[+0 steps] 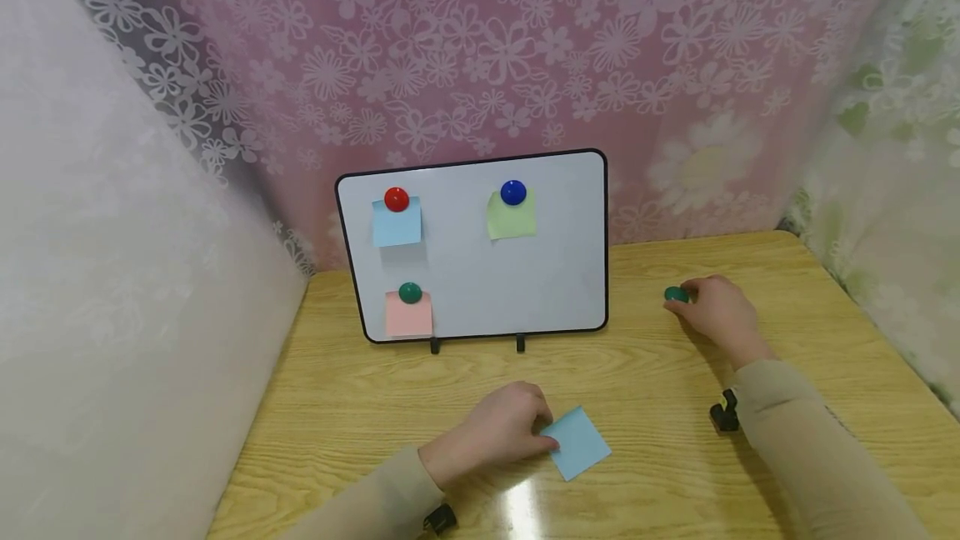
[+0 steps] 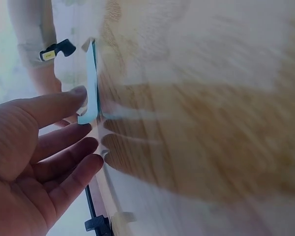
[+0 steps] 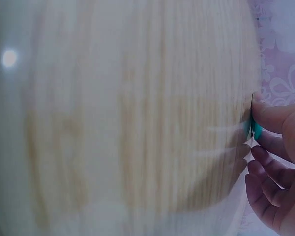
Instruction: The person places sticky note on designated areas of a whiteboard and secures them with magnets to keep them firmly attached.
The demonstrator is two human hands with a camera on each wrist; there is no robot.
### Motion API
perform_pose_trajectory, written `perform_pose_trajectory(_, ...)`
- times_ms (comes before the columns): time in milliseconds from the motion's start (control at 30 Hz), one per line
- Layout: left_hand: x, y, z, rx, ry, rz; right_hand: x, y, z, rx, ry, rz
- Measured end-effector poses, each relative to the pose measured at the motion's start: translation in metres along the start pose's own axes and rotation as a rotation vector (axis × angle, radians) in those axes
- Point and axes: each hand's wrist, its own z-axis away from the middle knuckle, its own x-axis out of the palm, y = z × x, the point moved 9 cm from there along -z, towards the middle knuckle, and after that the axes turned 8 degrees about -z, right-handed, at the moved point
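My left hand (image 1: 504,427) pinches a blue sticky note (image 1: 581,445) by its left corner, low over the front of the table. In the left wrist view the note (image 2: 92,83) appears edge-on between thumb and index finger. Farther right, my right hand (image 1: 718,312) holds a green round magnet (image 1: 676,295) between thumb and fingers, right at the tabletop. The right wrist view shows the green magnet (image 3: 257,130) partly hidden by the thumb. A whiteboard (image 1: 517,282) with a black frame stands at the back, left of the right hand.
On the whiteboard, a red magnet (image 1: 397,199) holds a blue note (image 1: 397,227), a blue magnet (image 1: 513,192) a green note (image 1: 512,219), and another green magnet (image 1: 410,292) a pink note (image 1: 408,317). Two black feet (image 1: 521,343) support it on the wooden table (image 1: 630,382). Flowered curtains surround the table.
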Motion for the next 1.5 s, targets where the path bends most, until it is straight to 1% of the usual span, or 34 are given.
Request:
perform_pose_trajectory(200,-0.001,0.001,-0.001,-0.007,0.013,-0.011,-0.002,-0.003,0.001,0.008,0.0,0.006)
perform_pose_trajectory(533,-0.004,0.002,-0.003,0.042,0.068,-0.052,-0.003,-0.003,-0.001,0.019,-0.003,0.029)
perform_pose_trajectory(667,-0.005,0.001,-0.004,0.039,0.086,-0.019,-0.003,-0.004,-0.001,0.015,-0.005,0.024)
perform_pose_trajectory(833,-0.003,-0.001,-0.004,0.029,0.086,0.02,-0.001,-0.001,-0.001,0.021,-0.003,0.021)
perform_pose_trajectory(1133,-0.003,-0.008,-0.003,-0.017,0.065,0.159,0.003,0.006,-0.002,0.047,-0.004,0.016)
perform_pose_trajectory(1367,-0.005,-0.011,-0.002,-0.037,0.059,0.18,0.003,0.002,0.002,0.035,-0.001,0.018)
perform_pose_trajectory(1500,-0.002,-0.014,-0.002,-0.043,0.057,0.206,0.003,0.001,0.002,0.03,0.005,0.007)
